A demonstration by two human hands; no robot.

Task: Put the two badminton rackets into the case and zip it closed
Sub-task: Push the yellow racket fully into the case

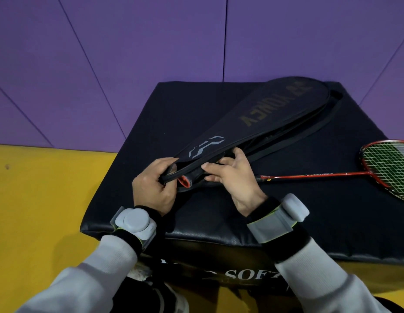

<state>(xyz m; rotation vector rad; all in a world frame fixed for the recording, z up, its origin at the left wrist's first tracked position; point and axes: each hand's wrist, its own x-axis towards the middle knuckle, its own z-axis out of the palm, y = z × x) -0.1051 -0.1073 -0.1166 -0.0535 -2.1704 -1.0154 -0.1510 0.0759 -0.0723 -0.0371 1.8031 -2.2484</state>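
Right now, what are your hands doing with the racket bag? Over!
Left hand grips case at its narrow end; right hand holds the edge open. Red racket outside, on black block. Nothing blocking.

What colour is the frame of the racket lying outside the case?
Red, shown in the head view: the racket.

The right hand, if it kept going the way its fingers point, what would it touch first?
The right hand points up and left, its fingers already at the open edge of the black racket case. Going on, it would likely slide into the case mouth, beside the handle end showing there.
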